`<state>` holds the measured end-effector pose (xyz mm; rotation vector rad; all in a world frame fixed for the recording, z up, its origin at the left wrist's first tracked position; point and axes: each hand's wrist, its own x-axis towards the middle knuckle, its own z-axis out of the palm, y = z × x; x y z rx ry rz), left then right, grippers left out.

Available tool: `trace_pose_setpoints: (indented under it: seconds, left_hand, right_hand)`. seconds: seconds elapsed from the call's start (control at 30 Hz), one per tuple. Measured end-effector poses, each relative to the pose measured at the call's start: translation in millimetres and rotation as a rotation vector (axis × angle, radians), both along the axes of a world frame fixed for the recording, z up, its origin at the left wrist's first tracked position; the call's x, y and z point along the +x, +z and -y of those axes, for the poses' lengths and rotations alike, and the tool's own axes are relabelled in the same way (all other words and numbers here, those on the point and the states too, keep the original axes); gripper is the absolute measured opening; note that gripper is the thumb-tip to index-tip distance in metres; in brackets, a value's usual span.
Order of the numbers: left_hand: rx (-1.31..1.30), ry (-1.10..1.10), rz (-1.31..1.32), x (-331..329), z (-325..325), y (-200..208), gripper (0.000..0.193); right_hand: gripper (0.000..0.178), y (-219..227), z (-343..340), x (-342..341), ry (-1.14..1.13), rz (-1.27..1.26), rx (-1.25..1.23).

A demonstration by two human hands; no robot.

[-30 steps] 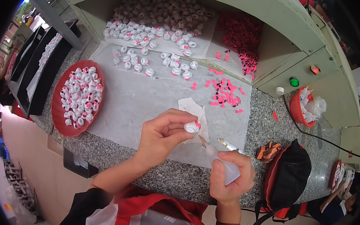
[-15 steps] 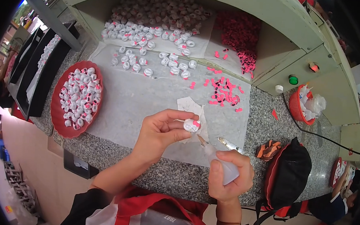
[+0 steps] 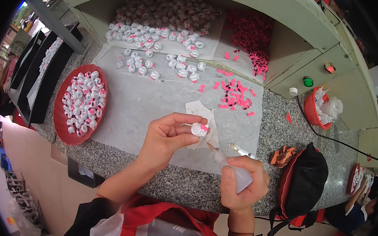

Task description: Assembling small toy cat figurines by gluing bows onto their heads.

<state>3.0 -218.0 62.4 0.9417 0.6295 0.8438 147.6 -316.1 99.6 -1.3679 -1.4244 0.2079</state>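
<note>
Left hand [image 3: 164, 137] pinches a pink-trimmed white piece [image 3: 198, 130] at its edge, thumb against fingers — probably to leave its front exposed to the nozzle [image 3: 213, 148]. Right hand [image 3: 248, 187] grips the squeeze bottle [image 3: 241, 178], tilted at the piece; can't tell if the tip touches. Piece is above the paper sheet [image 3: 127, 108], presumably there to catch drips — pink bits [image 3: 234, 96] lie on it, ahead-right, likely for easy reach.

2 forearms [image 3: 126, 179] forward | left hand [image 3: 164, 138] — fingertip pinch | right hand [image 3: 244, 197] — curled grip
</note>
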Motion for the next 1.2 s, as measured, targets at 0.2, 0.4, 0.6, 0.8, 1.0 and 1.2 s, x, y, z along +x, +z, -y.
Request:
trace_pose_setpoints:
  seconds: [0.2,0.4,0.6,0.8,1.0,1.2]
  left_hand:
    - [0.037,0.153,0.022,-8,-16,-4,0.035]
    - [0.099,0.318,0.092,-14,-20,8,0.035]
    - [0.073,0.375,0.110,-18,-22,-4,0.034]
    - [0.015,0.300,0.089,-12,-12,-5,0.035]
    - [0.061,0.199,-0.023,2,-13,-16,0.035]
    - [0.107,0.127,-0.086,9,-2,-12,0.032]
  right_hand:
    - [0.008,-2,-32,-10,-0.145,-0.809,-0.322]
    - [0.017,-70,-125,13,-0.115,-0.300,-0.431]
    - [0.022,-71,-145,6,-0.239,0.395,-0.670]
    - [0.015,-71,-60,14,-0.208,0.298,-0.621]
    - [0.024,-67,-56,32,-0.161,0.193,-0.518]
    - [0.012,-18,-41,27,0.092,-0.840,-0.461]
